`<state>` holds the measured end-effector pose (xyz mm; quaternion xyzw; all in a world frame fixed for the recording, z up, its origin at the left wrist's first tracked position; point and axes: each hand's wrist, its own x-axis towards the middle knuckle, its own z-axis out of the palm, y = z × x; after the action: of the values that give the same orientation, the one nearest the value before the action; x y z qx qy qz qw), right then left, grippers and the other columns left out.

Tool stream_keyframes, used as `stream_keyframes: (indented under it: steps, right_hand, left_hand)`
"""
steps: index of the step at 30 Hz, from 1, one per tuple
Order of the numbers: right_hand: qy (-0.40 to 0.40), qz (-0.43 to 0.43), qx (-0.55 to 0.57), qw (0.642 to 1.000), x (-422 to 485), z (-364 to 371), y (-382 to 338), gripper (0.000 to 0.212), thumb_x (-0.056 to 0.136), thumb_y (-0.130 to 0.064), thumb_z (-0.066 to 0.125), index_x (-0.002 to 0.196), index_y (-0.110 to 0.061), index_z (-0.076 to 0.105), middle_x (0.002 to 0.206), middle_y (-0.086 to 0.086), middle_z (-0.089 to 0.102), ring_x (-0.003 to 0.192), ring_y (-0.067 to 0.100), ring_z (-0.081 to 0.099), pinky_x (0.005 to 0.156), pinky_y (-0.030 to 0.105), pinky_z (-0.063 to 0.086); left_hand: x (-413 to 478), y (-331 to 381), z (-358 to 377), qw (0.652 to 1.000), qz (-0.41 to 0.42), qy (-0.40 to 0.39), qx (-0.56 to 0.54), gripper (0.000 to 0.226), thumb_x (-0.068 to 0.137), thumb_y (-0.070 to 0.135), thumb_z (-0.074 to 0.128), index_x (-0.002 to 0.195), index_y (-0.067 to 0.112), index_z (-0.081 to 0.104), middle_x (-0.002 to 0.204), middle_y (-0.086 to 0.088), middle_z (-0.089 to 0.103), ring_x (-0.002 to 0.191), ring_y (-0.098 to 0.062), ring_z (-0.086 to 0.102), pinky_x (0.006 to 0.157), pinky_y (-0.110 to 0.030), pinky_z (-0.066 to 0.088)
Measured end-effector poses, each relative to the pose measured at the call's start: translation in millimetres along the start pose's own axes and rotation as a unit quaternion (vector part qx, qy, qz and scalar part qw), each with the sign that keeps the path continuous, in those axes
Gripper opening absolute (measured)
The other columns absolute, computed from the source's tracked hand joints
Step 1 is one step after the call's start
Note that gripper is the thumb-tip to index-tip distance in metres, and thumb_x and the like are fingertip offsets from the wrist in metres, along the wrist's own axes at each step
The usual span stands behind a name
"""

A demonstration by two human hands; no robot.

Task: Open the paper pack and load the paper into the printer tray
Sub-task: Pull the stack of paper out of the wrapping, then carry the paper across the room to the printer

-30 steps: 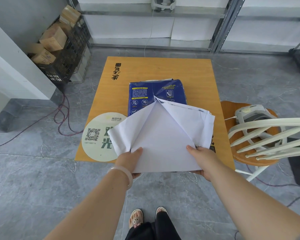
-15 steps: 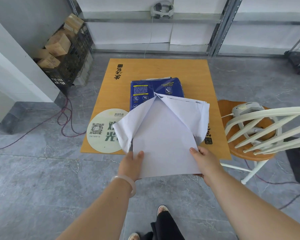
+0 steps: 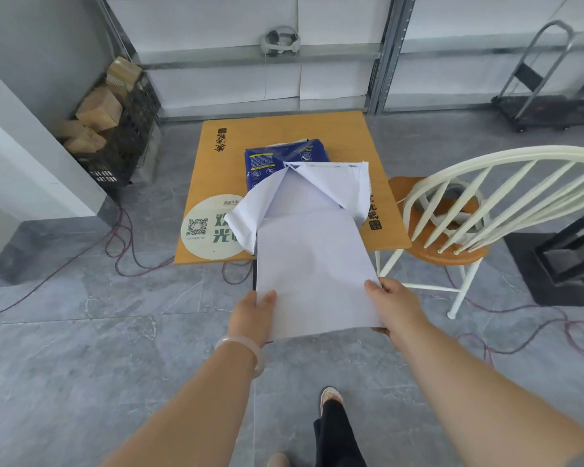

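At the far left a black crate [image 3: 115,146] of cardboard boxes stands against the wall, well apart from the work. Next comes the orange table [image 3: 284,129], with a round QR sticker [image 3: 209,227] at its near left corner and the blue paper pack [image 3: 267,160] lying mid-table, its white wrapper flaps [image 3: 334,183] folded open toward the person. The left hand [image 3: 255,315] pinches the near left edge of the paper stack [image 3: 314,264], thumb on top; the right hand [image 3: 390,301] clamps the near right corner the same way — both closed on the paper. The stack juts off the table edge over the floor, its far end seemingly tucked under the flaps. To the right stands a white-backed chair [image 3: 452,224]; the device on its seat is hidden behind the spindles, so I cannot tell whether it is the printer. The risk is plain — held only at the near end, the stack could sag or fan, and loose sheets could slip to the floor, or the flaps could snag.
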<state>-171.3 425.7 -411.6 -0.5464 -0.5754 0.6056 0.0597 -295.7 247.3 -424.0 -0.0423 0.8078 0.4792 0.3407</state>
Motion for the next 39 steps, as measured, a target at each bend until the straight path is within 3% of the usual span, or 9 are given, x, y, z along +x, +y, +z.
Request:
stream_keyframes:
  steps: [6,10,12,14,19,23,28,33,39]
  right_hand:
    - [-0.007,-0.041,-0.021,0.999,-42.9,-22.5,2.1,0.027,0.094,-0.029,0.051,0.114,-0.015,0.061,0.107,0.009,0.062,0.091,0.028,0.061,0.054,0.030,0.051]
    - [-0.010,-0.111,-0.044,0.993,-61.2,-36.7,-29.8,0.031,0.095,-0.031,0.049,0.117,-0.013,0.060,0.088,0.000,0.058,0.080,0.020,0.057,0.071,0.035,0.051]
    - [-0.018,-0.157,-0.048,0.986,-71.8,-46.0,-58.1,0.034,0.096,-0.032,0.047,0.122,-0.013,0.057,0.097,0.003,0.060,0.084,0.021,0.056,0.076,0.034,0.047]
    - [-0.024,-0.209,-0.050,0.976,-83.5,-54.7,-91.0,0.036,0.097,-0.032,0.046,0.124,-0.010,0.056,0.109,0.012,0.061,0.095,0.028,0.057,0.085,0.039,0.049]
    - [-0.047,-0.322,-0.018,0.946,-113.7,-64.3,-171.6,0.020,0.096,-0.030,0.048,0.104,-0.016,0.059,0.099,0.011,0.063,0.085,0.026,0.056,0.075,0.036,0.043]
    - [-0.072,-0.393,0.013,0.917,-143.0,-57.0,-228.8,0.021,0.094,-0.029,0.051,0.100,-0.014,0.064,0.095,0.009,0.065,0.078,0.024,0.058,0.069,0.034,0.047]
    - [-0.119,-0.463,0.021,0.878,-182.8,-29.3,-277.9,0.018,0.095,-0.029,0.051,0.101,-0.016,0.063,0.091,0.003,0.065,0.078,0.018,0.058,0.061,0.024,0.041]
    - [-0.194,-0.496,0.022,0.846,-227.3,28.9,-297.1,0.026,0.094,-0.035,0.049,0.106,-0.018,0.064,0.101,0.003,0.070,0.094,0.024,0.064,0.078,0.037,0.049]
    - [-0.305,-0.504,0.048,0.807,-302.8,125.9,-284.8,0.011,0.096,-0.027,0.050,0.094,-0.021,0.059,0.085,-0.008,0.063,0.076,0.011,0.058,0.069,0.031,0.046]
  left_hand:
    - [-49.8,4.8,-6.6,0.999,0.034,0.025,-0.001,0.020,0.093,0.034,0.049,0.100,0.018,0.058,0.084,0.004,0.059,0.082,-0.022,0.058,0.090,-0.050,0.053]
    - [-75.6,34.8,-11.3,0.993,0.094,0.069,-0.007,0.032,0.095,0.034,0.047,0.114,0.011,0.058,0.085,0.004,0.059,0.083,-0.021,0.058,0.079,-0.035,0.050]
    - [-91.2,58.9,-15.6,0.986,0.135,0.097,-0.007,0.026,0.097,0.032,0.045,0.108,0.011,0.057,0.079,0.006,0.055,0.073,-0.014,0.054,0.064,-0.027,0.042]
    - [-107.0,85.4,-22.2,0.976,0.178,0.120,-0.022,0.026,0.097,0.033,0.045,0.104,0.010,0.056,0.078,0.007,0.054,0.077,-0.019,0.054,0.069,-0.030,0.044]
    - [-146.2,153.7,-53.1,0.946,0.263,0.184,-0.047,0.021,0.095,0.037,0.047,0.096,0.017,0.053,0.083,0.002,0.058,0.082,-0.024,0.055,0.071,-0.031,0.040]
    - [-179.1,196.6,-88.9,0.909,0.332,0.238,-0.079,0.027,0.095,0.036,0.048,0.094,0.011,0.059,0.076,0.005,0.058,0.070,-0.016,0.053,0.055,-0.021,0.040]
    - [-218.7,219.7,-141.7,0.874,0.359,0.309,-0.110,0.027,0.093,0.039,0.050,0.088,0.013,0.059,0.077,0.004,0.060,0.068,-0.013,0.054,0.058,-0.024,0.040]
    - [-250.7,208.6,-204.9,0.843,0.347,0.388,-0.134,0.031,0.090,0.039,0.053,0.066,0.020,0.048,0.062,0.006,0.047,0.063,-0.018,0.046,0.058,-0.028,0.035]
    - [-298.2,148.5,-295.2,0.806,0.324,0.467,-0.166,0.033,0.087,0.039,0.055,0.080,0.006,0.057,0.070,0.000,0.052,0.063,-0.017,0.048,0.056,-0.026,0.038]
